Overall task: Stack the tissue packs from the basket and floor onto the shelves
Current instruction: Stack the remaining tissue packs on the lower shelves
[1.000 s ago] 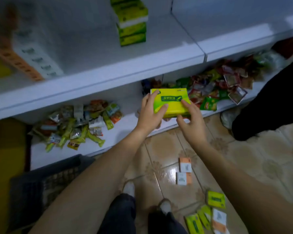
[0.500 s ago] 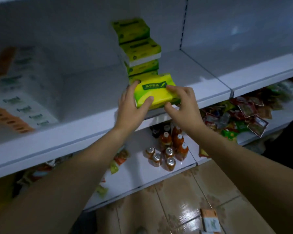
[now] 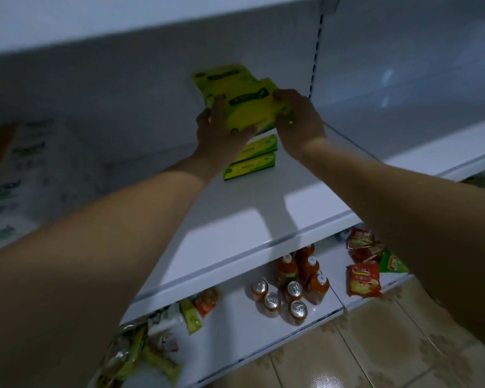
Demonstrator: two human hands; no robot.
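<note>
Gripping tissue pack [image 3: 249, 113]; left hand [image 3: 221, 133], right hand [image 3: 300, 121]; long axis left-right; label up

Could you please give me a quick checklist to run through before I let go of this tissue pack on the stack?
1. Grip: the left hand and right hand both hold the tissue pack by its ends: ok.
2. Pack seated on the stack: cannot tell; the hands hide its underside.
3. Stack squared: not ok; the pack behind juts out to the left.
4. Headroom under the upper shelf: ok; the back wall shows above the pack.
5. Room on the shelf beside the stack: ok.
</note>
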